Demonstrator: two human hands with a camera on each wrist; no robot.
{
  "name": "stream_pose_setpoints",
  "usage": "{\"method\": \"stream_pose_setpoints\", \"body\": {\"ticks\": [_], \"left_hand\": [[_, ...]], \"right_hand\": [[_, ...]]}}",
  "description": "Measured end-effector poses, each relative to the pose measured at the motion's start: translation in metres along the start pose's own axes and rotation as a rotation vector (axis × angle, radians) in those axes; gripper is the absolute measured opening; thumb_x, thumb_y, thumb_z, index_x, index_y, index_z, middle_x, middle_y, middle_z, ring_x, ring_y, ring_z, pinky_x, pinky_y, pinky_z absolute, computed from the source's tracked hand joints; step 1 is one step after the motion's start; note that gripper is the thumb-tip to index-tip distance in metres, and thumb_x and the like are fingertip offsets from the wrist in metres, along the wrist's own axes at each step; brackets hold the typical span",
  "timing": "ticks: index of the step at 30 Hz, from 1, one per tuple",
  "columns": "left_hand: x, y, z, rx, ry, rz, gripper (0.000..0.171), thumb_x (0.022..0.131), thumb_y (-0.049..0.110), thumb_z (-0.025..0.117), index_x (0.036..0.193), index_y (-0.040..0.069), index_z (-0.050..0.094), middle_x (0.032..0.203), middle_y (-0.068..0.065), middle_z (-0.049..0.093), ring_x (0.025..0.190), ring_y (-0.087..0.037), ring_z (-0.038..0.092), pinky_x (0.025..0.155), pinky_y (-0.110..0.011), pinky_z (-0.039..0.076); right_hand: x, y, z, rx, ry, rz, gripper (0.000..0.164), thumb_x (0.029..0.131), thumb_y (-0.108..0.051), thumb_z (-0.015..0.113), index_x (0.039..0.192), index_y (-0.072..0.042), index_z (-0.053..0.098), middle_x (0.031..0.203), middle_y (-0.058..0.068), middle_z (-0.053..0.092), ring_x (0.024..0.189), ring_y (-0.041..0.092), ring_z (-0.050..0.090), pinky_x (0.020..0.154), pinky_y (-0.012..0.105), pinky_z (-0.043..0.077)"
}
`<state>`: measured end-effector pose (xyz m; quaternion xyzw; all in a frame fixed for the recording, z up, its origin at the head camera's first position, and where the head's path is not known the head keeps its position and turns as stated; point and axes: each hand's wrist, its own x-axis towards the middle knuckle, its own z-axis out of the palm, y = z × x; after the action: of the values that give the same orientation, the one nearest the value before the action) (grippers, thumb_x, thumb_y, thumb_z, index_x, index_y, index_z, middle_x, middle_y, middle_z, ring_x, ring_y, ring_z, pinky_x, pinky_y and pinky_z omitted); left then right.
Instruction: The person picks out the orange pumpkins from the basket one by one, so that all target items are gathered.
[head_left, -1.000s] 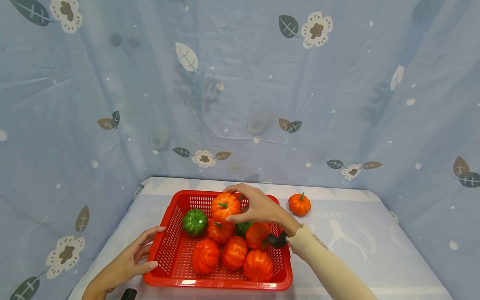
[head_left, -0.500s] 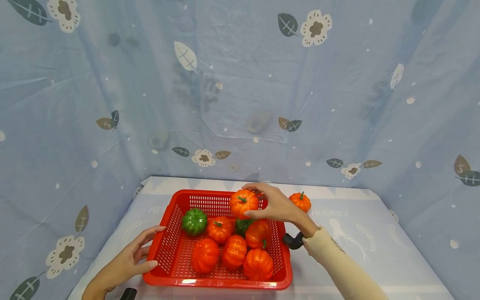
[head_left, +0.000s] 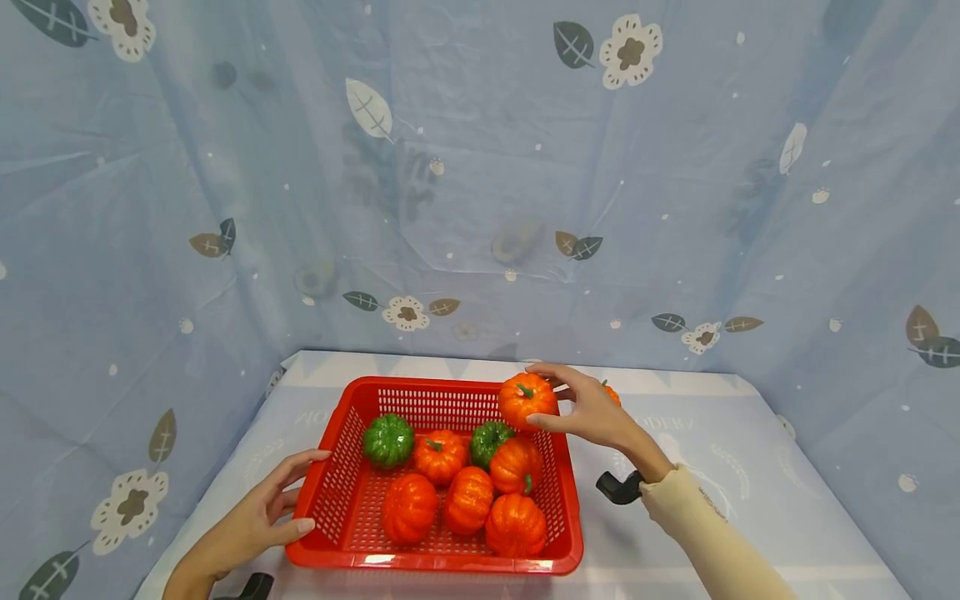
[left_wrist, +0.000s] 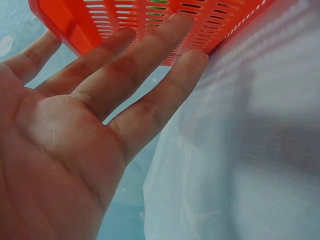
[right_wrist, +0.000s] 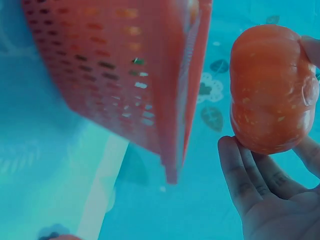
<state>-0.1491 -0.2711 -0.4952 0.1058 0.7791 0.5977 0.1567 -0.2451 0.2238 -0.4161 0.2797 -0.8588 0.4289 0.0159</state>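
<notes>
My right hand (head_left: 588,410) grips a small orange pumpkin (head_left: 527,401) with a green stem, held up over the back right corner of the red basket (head_left: 435,562). In the right wrist view this pumpkin (right_wrist: 272,90) sits between thumb and fingers, beside the basket's perforated wall (right_wrist: 100,65). My left hand (head_left: 262,521) rests at the basket's left side, its fingers extended. In the left wrist view, those fingers (left_wrist: 150,107) lie against the wall. Inside the basket are several orange pumpkins (head_left: 469,500) and two green ones, one at left (head_left: 388,441), one farther right (head_left: 491,442).
Another orange pumpkin (head_left: 612,394) lies on the table to the right, mostly hidden behind my right hand. A pale patterned cloth covers the table (head_left: 720,467). Blue floral curtain (head_left: 480,208) hangs behind and at both sides.
My right hand has carried its pumpkin rightward, from over the basket's middle to its back right corner. The pumpkin on the table is now mostly covered. My left hand stays put.
</notes>
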Motion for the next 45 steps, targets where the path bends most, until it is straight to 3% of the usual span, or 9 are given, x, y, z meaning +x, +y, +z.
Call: {"method": "stream_pose_setpoints", "body": {"ticks": [12,23,33,39,45], "left_hand": [[0.001,-0.001,-0.002,-0.003,-0.015,0.007,0.081,0.094,0.015,0.073,0.159,0.017,0.025,0.164,-0.023,0.018,0.132,-0.05,0.047,0.09,-0.043,0.06],[-0.001,0.0,-0.001,0.009,-0.014,0.014,0.082,0.093,0.015,0.073,0.159,0.016,0.025,0.164,-0.024,0.017,0.134,-0.052,0.045,0.091,-0.043,0.059],[-0.001,0.0,-0.001,-0.001,-0.017,0.015,0.081,0.094,0.015,0.072,0.159,0.016,0.025,0.164,-0.025,0.017,0.133,-0.051,0.047,0.091,-0.043,0.059],[-0.001,0.0,0.0,0.005,-0.011,-0.001,0.082,0.093,0.016,0.073,0.159,0.016,0.025,0.164,-0.024,0.018,0.133,-0.052,0.046,0.091,-0.043,0.059],[-0.002,0.002,0.0,0.014,-0.004,-0.011,0.082,0.093,0.017,0.074,0.159,0.016,0.025,0.164,-0.024,0.018,0.133,-0.053,0.046,0.091,-0.044,0.059]], "right_hand": [[-0.024,0.021,-0.014,0.02,0.109,0.1,0.069,0.083,-0.037,0.087,0.144,-0.023,0.057,0.137,0.0,0.06,0.113,0.02,0.063,0.099,0.046,0.054],[-0.043,0.037,-0.028,0.056,0.174,0.166,0.066,0.085,-0.037,0.086,0.143,-0.029,0.056,0.135,0.0,0.06,0.11,0.022,0.065,0.093,0.038,0.057],[-0.064,0.066,-0.044,0.003,0.24,0.24,0.069,0.089,-0.036,0.083,0.148,-0.02,0.052,0.142,0.01,0.057,0.116,0.028,0.061,0.094,0.027,0.055],[-0.078,0.077,-0.054,-0.011,0.278,0.293,0.073,0.09,-0.036,0.081,0.151,-0.015,0.048,0.143,0.013,0.056,0.122,0.028,0.056,0.092,0.013,0.05],[-0.087,0.086,-0.062,-0.043,0.304,0.339,0.074,0.091,-0.04,0.079,0.152,-0.014,0.046,0.139,0.013,0.055,0.123,0.028,0.052,0.093,0.017,0.051]]}}
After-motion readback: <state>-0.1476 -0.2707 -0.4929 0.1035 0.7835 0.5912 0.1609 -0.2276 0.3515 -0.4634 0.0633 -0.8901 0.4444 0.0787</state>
